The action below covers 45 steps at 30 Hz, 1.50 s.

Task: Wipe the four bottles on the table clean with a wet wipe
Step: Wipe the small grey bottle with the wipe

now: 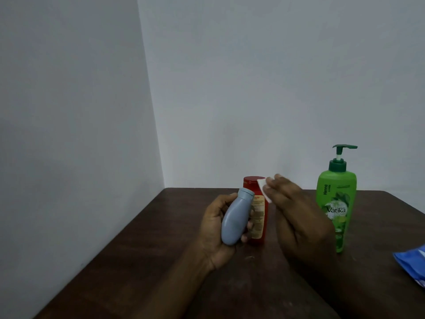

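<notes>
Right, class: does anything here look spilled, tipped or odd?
Nothing spilled or damaged. The red bottle and green pump bottle stand upright; the grey bottle tilts only because the left hand holds it. Only three bottles show.

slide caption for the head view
Left hand holds a grey bottle, right hand a wet wipe; red bottle and green pump bottle stand nearby.

Red bottle [258, 224] was partly hidden behind grey bottle [234, 217], its print blurred; blue packet [411, 263] cut off by right edge.
</notes>
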Motion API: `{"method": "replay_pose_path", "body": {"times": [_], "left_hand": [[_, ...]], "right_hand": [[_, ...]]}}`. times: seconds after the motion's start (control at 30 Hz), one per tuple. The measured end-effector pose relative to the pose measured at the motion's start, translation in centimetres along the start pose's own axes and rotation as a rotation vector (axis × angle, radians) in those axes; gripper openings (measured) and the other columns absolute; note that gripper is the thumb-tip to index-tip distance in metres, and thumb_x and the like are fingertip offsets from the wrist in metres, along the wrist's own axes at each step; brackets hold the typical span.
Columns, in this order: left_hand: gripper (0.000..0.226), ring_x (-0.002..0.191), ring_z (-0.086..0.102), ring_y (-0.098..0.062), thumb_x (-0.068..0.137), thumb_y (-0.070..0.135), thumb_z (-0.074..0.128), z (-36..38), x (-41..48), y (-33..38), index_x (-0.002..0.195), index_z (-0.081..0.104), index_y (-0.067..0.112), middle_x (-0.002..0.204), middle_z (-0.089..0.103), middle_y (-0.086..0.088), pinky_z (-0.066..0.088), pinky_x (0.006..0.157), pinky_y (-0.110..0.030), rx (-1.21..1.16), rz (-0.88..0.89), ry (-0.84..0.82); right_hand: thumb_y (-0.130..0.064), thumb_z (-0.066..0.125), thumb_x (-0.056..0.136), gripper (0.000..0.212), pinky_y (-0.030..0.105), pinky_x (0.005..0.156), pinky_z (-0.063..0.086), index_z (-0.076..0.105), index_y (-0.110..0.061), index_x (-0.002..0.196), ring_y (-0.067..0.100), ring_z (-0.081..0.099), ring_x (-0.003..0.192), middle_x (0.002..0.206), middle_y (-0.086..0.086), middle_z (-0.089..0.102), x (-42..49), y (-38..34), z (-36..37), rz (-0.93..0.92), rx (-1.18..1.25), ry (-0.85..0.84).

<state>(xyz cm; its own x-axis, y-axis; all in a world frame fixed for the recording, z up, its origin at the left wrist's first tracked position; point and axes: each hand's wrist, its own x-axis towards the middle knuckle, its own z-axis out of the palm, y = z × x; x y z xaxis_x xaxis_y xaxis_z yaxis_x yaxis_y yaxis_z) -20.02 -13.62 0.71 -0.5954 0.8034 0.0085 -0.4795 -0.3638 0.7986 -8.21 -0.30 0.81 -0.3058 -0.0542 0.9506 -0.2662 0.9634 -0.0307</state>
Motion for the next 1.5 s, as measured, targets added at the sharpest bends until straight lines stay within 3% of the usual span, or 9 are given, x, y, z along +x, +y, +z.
{"method": "replay_pose_path", "body": {"times": [0.33,0.47,0.57,0.77,0.9,1.13,1.2,1.37,1.5], "left_hand": [[0.036,0.054,0.054,-0.018,0.095,0.033,0.054,1.0,-0.1,-0.6,0.089,0.076,0.005,0.075,0.062,-0.009,0.037,0.039,-0.024,-0.032,-0.024,-0.036],[0.039,0.078,0.069,-0.020,0.094,0.034,0.058,0.4,-0.2,-0.2,0.106,0.073,0.000,0.092,0.068,-0.012,0.059,0.066,-0.029,-0.109,-0.115,-0.089],[0.042,0.085,0.069,-0.022,0.097,0.035,0.055,0.1,-0.3,0.1,0.105,0.074,-0.002,0.094,0.068,-0.013,0.058,0.075,-0.031,-0.085,-0.130,-0.082],[0.027,0.055,0.057,-0.019,0.094,0.025,0.055,0.9,-0.4,-0.3,0.086,0.074,0.008,0.075,0.064,-0.008,0.041,0.041,-0.024,-0.009,-0.001,0.007],[0.028,0.064,0.061,-0.023,0.096,0.023,0.058,0.9,-0.4,-0.2,0.107,0.073,0.002,0.087,0.066,-0.014,0.048,0.043,-0.027,-0.055,-0.034,-0.093],[0.024,0.060,0.061,-0.017,0.094,0.025,0.061,0.7,-0.7,0.3,0.107,0.073,0.009,0.086,0.067,-0.009,0.040,0.035,-0.022,-0.046,0.016,-0.077],[0.021,0.064,0.062,-0.018,0.093,0.023,0.062,0.6,-0.6,0.4,0.108,0.069,0.011,0.089,0.066,-0.008,0.047,0.041,-0.025,-0.061,-0.007,-0.100],[0.031,0.104,0.066,-0.032,0.100,0.023,0.047,-0.3,-0.1,0.7,0.120,0.060,0.003,0.116,0.064,-0.021,0.055,0.096,-0.042,-0.206,-0.040,-0.095],[0.033,0.091,0.069,-0.030,0.096,0.018,0.049,-0.7,0.3,0.8,0.117,0.070,0.005,0.111,0.070,-0.020,0.060,0.080,-0.040,-0.198,-0.025,-0.087]], "right_hand": [[-0.009,0.048,0.088,0.044,0.050,0.109,0.044,0.071,-0.003,0.125,0.031,0.051,0.136,0.141,0.009,0.063,-1.2,-0.6,2.7,-0.081,-0.091,-0.196],[-0.013,0.051,0.095,0.035,0.055,0.109,0.042,0.075,-0.008,0.119,0.028,0.055,0.132,0.134,0.006,0.068,-1.6,-2.2,3.0,-0.209,-0.037,-0.211],[-0.016,0.053,0.096,0.031,0.056,0.111,0.039,0.077,-0.013,0.116,0.027,0.058,0.129,0.130,0.002,0.070,-1.6,-2.5,2.8,-0.308,-0.052,-0.226],[-0.014,0.051,0.089,0.039,0.058,0.110,0.037,0.074,-0.010,0.120,0.033,0.057,0.124,0.134,0.001,0.068,-0.4,0.0,1.5,-0.121,-0.219,-0.119],[-0.014,0.047,0.090,0.044,0.059,0.107,0.039,0.072,-0.011,0.126,0.034,0.055,0.125,0.135,0.001,0.067,-0.3,0.5,1.1,-0.046,-0.232,-0.107],[-0.011,0.054,0.090,0.035,0.043,0.109,0.035,0.076,-0.010,0.118,0.030,0.057,0.123,0.135,0.000,0.067,-0.5,-1.1,1.6,-0.151,-0.131,-0.123],[-0.013,0.054,0.094,0.031,0.047,0.109,0.038,0.077,-0.011,0.114,0.029,0.055,0.125,0.131,-0.001,0.069,-0.8,-1.5,1.7,-0.201,-0.074,-0.147],[-0.012,0.059,0.089,0.025,0.056,0.104,0.041,0.080,-0.017,0.102,0.026,0.058,0.120,0.117,-0.006,0.074,-1.0,-2.3,1.6,-0.309,0.021,-0.235],[-0.014,0.059,0.090,0.027,0.057,0.108,0.037,0.079,-0.020,0.107,0.027,0.059,0.121,0.124,-0.010,0.072,-0.9,-1.4,1.5,-0.299,-0.052,-0.233]]}}
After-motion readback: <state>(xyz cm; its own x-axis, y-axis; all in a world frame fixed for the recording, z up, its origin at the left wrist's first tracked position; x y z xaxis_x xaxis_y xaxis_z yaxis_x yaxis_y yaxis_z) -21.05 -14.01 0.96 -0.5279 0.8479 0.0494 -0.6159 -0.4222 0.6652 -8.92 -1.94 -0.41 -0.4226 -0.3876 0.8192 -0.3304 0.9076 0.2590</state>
